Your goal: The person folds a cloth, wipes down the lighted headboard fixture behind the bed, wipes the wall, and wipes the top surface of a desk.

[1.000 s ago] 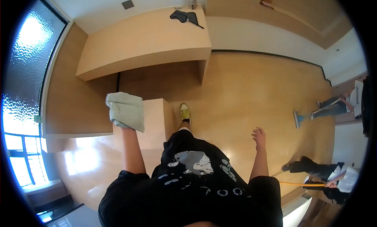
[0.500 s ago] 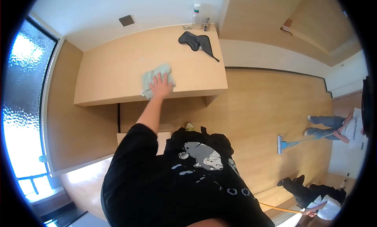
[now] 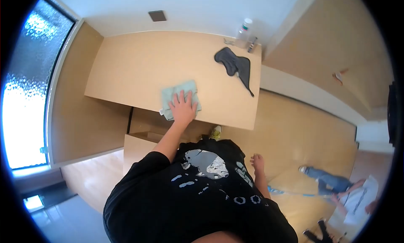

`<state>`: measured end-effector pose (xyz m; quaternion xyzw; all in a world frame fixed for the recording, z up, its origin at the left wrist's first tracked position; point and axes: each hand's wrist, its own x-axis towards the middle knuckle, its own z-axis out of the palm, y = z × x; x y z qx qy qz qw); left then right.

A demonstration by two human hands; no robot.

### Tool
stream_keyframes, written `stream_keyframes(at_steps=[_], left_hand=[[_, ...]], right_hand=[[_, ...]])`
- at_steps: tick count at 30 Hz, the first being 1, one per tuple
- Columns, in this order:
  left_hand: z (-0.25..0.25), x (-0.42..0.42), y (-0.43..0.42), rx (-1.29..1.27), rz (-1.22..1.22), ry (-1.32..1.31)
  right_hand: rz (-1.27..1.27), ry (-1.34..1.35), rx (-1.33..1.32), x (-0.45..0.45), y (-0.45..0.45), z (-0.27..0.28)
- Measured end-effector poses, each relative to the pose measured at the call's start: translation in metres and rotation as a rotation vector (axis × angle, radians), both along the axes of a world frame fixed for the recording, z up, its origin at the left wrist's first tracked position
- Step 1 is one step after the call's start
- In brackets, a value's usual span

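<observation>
A pale green cloth (image 3: 169,94) lies on the front edge of the wooden desk (image 3: 126,66). Pressed flat on it is my left hand (image 3: 183,108), its fingers spread. My right hand (image 3: 257,161) hangs beside my body over the floor, fingers partly curled, touching nothing; whether anything is inside it is too small to tell. A dark grey pouch-like item with a strap (image 3: 229,63) rests on the desk's right part. Behind it stand a clear bottle (image 3: 243,33) and a small dark box (image 3: 252,45).
Below the desk is a wooden drawer unit (image 3: 135,152). A frosted window (image 3: 29,91) is at the left. At lower right, a person in a white shirt (image 3: 362,199) holds a blue mop pole (image 3: 309,195); another person's dark legs (image 3: 322,233) show below.
My left hand first carried the cloth beside the desk, then set it on the desktop, where it stays under the spread fingers. My right hand is back in view. The view has shifted and turned.
</observation>
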<state>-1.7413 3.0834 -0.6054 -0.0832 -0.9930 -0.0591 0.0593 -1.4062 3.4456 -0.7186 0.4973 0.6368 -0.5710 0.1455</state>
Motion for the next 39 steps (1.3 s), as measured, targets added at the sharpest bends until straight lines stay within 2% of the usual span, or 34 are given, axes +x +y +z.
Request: stream_keyframes(at_steps=[3,7,10,16,22,28,31,37,39], left_hand=[[0.018,-0.007,0.01,0.006,0.08,-0.082],[0.005,-0.008,0.01,0.019,0.114,-0.012],[0.001,-0.007,0.009,0.04,0.141,-0.012],[0.008,-0.015,0.008,0.044,0.15,-0.036],[0.006,-0.036,-0.009,0.057,0.151,-0.039],[0.008,-0.103,-0.045,0.074,0.15,-0.033],[0.016,-0.136,-0.068,0.084,0.116,-0.083],[0.006,-0.203,-0.141,0.094,0.035,-0.037],[0.002,-0.222,-0.173,0.076,0.056,-0.026]], right_hand=[[0.11,0.162,0.131,-0.115,0.028,0.017],[0.133,0.469,0.266,-0.237,0.025,0.031],[0.459,0.506,0.626,-0.288,-0.007,0.068],[0.507,0.27,0.751,-0.305,-0.041,0.083],[0.522,0.235,0.772,-0.308,-0.051,0.111],[0.421,0.269,0.803,-0.311,-0.059,0.107],[0.41,0.226,0.927,-0.302,-0.062,0.086],[0.346,-0.324,1.26,-0.295,-0.111,0.056],[0.368,-0.403,1.339,-0.293,-0.134,0.046]])
